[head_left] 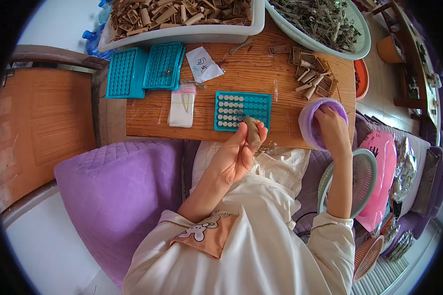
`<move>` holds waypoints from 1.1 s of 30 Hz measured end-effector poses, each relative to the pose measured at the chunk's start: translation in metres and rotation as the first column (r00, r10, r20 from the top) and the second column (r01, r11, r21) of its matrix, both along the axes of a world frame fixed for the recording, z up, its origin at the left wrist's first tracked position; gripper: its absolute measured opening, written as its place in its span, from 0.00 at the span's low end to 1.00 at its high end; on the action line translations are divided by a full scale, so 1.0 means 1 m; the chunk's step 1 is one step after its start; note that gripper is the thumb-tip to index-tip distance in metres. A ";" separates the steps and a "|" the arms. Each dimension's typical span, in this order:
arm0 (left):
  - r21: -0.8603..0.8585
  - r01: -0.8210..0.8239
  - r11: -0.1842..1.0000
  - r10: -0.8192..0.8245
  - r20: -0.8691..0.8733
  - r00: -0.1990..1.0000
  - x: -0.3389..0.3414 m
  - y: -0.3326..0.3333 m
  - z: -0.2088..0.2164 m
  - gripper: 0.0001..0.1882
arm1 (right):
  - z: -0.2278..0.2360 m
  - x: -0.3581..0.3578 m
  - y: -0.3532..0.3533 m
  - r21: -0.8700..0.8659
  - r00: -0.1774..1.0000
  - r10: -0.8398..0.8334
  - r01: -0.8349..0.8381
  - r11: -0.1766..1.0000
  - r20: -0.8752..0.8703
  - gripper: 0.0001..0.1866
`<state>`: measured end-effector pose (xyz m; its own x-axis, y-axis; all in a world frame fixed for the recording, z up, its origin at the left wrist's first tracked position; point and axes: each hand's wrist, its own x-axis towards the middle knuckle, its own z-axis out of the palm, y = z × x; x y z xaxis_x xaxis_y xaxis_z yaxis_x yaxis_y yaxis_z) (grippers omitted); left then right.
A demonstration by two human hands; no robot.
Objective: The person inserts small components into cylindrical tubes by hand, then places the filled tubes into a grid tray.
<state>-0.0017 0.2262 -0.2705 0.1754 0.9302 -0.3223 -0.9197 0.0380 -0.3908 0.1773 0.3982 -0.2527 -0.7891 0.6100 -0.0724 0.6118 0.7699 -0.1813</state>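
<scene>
My left hand (pixel 236 152) is closed around a short olive-brown, tube-like piece (pixel 252 133), just at the front edge of the wooden table. Right behind it lies a teal tray (pixel 257 105) with rows of round holes. Pale round discs (pixel 226 111) fill the holes on the tray's left part. My right hand (pixel 331 128) reaches down into a lilac tub (pixel 307 129) at the table's right front corner. Its fingers are hidden inside the tub, so what they touch does not show.
A small heap of brown plastic pieces (pixel 310 73) lies behind the tub. More fill a white bin (pixel 221 35) at the back; a pale green basin (pixel 316 45) holds dried plants. Left stand stacked teal trays (pixel 125 73), beside clear bags (pixel 182 109) and a paper slip (pixel 202 64).
</scene>
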 end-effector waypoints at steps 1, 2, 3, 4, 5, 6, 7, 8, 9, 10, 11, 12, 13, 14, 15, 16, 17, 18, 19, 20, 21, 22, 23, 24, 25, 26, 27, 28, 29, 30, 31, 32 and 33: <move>0.033 0.008 0.999 -0.006 -0.048 0.999 -0.001 0.000 0.000 0.15 | 0.001 0.000 0.000 -0.008 1.000 -0.026 0.026 1.000 0.017 0.11; 0.020 0.021 1.000 -0.021 -0.012 1.000 0.000 0.000 0.002 0.15 | 0.002 0.001 0.000 -0.016 0.998 -0.053 0.054 0.998 0.034 0.11; -0.008 0.027 1.000 -0.027 0.042 0.999 0.000 0.002 0.006 0.15 | 0.001 0.004 -0.001 0.016 0.999 -0.039 0.039 0.999 0.014 0.11; -0.038 0.026 0.999 -0.023 0.093 0.995 0.000 0.001 0.008 0.15 | 0.003 0.004 -0.002 0.015 0.999 -0.036 0.036 0.999 0.011 0.11; -0.017 0.034 0.999 -0.032 0.090 0.995 -0.001 0.001 0.010 0.15 | 0.007 0.004 -0.003 -0.048 0.998 -0.065 0.064 0.997 -0.014 0.12; -0.018 0.031 0.999 -0.029 0.086 0.996 0.000 -0.001 0.007 0.15 | 0.010 0.005 -0.004 -0.112 0.995 -0.095 0.090 0.990 -0.037 0.12; 0.044 0.017 0.999 -0.017 0.008 1.000 0.000 0.000 0.005 0.16 | 0.014 0.004 -0.004 -0.097 0.990 -0.070 0.058 0.994 -0.122 0.11; 0.107 0.007 0.994 0.000 -0.069 0.998 0.001 0.000 0.004 0.16 | 0.020 0.003 -0.007 -0.098 0.990 -0.069 0.058 0.994 -0.120 0.11; -0.017 0.030 0.999 -0.031 -0.038 0.999 0.001 -0.001 0.006 0.16 | 0.030 0.001 -0.012 -0.271 0.935 -0.232 0.158 0.949 -0.267 0.11; -0.046 0.040 0.998 -0.045 -0.126 0.991 0.002 0.000 0.011 0.17 | 0.038 -0.001 -0.019 -0.448 0.833 -0.405 0.219 0.867 -0.376 0.10; -0.021 0.059 0.998 -0.062 -0.199 0.978 0.004 0.000 0.010 0.18 | 0.035 0.000 -0.024 -0.479 0.748 -0.435 0.180 0.859 -0.500 0.08; 0.001 0.078 0.997 -0.075 -0.272 0.959 0.007 -0.001 0.007 0.19 | 0.037 -0.003 -0.030 -0.479 0.748 -0.434 0.178 0.860 -0.502 0.08; 0.077 0.095 0.992 -0.060 -0.372 0.926 0.010 0.001 0.004 0.21 | 0.039 -0.006 -0.039 -0.597 0.671 -0.499 0.105 0.795 -0.548 0.07; -0.002 0.118 0.993 -0.110 -0.371 0.922 0.010 0.002 0.015 0.21 | 0.040 -0.011 -0.048 -0.696 0.590 -0.568 0.012 0.718 -0.574 0.07; 0.015 0.137 0.990 -0.122 -0.359 0.925 0.012 0.003 0.017 0.21 | 0.040 -0.016 -0.054 -0.697 0.587 -0.570 0.015 0.717 -0.575 0.07; 0.032 0.150 0.988 -0.129 -0.351 0.927 0.013 0.002 0.019 0.20 | 0.040 -0.023 -0.061 -0.736 0.570 -0.590 -0.039 0.676 -0.572 0.06; -0.096 0.116 0.989 -0.150 -0.557 0.817 0.019 0.004 0.014 0.20 | 0.039 -0.030 -0.068 -0.769 0.555 -0.610 -0.091 0.632 -0.566 0.05; 0.006 0.154 0.988 -0.132 -0.485 0.865 0.016 0.002 0.014 0.20 | 0.038 -0.036 -0.073 -0.798 0.540 -0.629 -0.143 0.586 -0.559 0.04; -0.012 0.154 0.988 -0.138 -0.520 0.843 0.016 0.000 0.014 0.20 | 0.034 -0.043 -0.079 -0.824 0.522 -0.667 -0.137 0.549 -0.531 0.04; -0.030 0.154 0.988 -0.145 -0.553 0.821 0.018 -0.002 0.014 0.21 | 0.030 -0.047 -0.082 -0.849 0.503 -0.704 -0.132 0.511 -0.502 0.03; -0.051 0.143 0.988 -0.145 -0.600 0.787 0.018 -0.002 0.016 0.22 | 0.027 -0.048 -0.079 -0.704 0.612 -0.510 -0.111 0.702 -0.605 0.04; -0.010 0.132 0.991 -0.099 -0.715 0.692 0.018 -0.003 0.010 0.21 | 0.035 -0.050 -0.078 -0.548 0.687 -0.350 -0.084 0.832 -0.637 0.04; 0.002 0.132 0.991 -0.085 -0.754 0.651 0.018 -0.005 0.006 0.21 | 0.035 -0.051 -0.078 -0.517 0.700 -0.324 -0.076 0.853 -0.637 0.04; 0.013 0.132 0.991 -0.071 -0.790 0.608 0.017 -0.007 0.005 0.20 | 0.035 -0.052 -0.078 -0.485 0.712 -0.298 -0.069 0.872 -0.636 0.04; -0.017 0.137 0.990 -0.096 -0.795 0.598 0.018 -0.005 0.011 0.20 | 0.034 -0.051 -0.079 -0.484 0.712 -0.299 -0.066 0.873 -0.635 0.04; -0.046 0.142 0.989 -0.122 -0.800 0.588 0.018 -0.004 0.018 0.20 | 0.032 -0.048 -0.081 -0.575 0.689 -0.379 -0.068 0.815 -0.618 0.03; -0.049 0.144 0.988 -0.115 -0.862 0.493 0.019 -0.004 0.016 0.20 | 0.032 -0.046 -0.082 -0.659 0.664 -0.457 -0.073 0.748 -0.592 0.02; -0.035 0.162 0.986 -0.108 -0.877 0.467 0.019 -0.004 0.014 0.20 | 0.032 -0.046 -0.084 -0.660 0.664 -0.456 -0.075 0.748 -0.592 0.02; -0.059 0.171 0.984 -0.130 -0.887 0.443 0.019 -0.004 0.016 0.20 | 0.033 -0.045 -0.085 -0.731 0.623 -0.533 -0.094 0.676 -0.573 0.02; -0.082 0.179 0.980 -0.152 -0.895 0.419 0.020 -0.004 0.019 0.20 | 0.034 -0.045 -0.087 -0.793 0.582 -0.606 -0.117 0.598 -0.543 0.02; -0.089 0.194 0.977 -0.160 -0.908 0.386 0.020 -0.005 0.019 0.20 | 0.034 -0.044 -0.087 -0.774 0.609 -0.587 -0.072 0.629 -0.534 0.03; -0.090 0.193 0.977 -0.160 -0.909 0.386 0.021 -0.005 0.019 0.20 | 0.034 -0.042 -0.086 -0.775 0.609 -0.587 -0.073 0.628 -0.533 0.03; -0.081 0.207 0.975 -0.151 -0.925 0.349 0.022 -0.005 0.019 0.20 | 0.035 -0.039 -0.084 -0.675 0.686 -0.464 -0.054 0.736 -0.560 0.04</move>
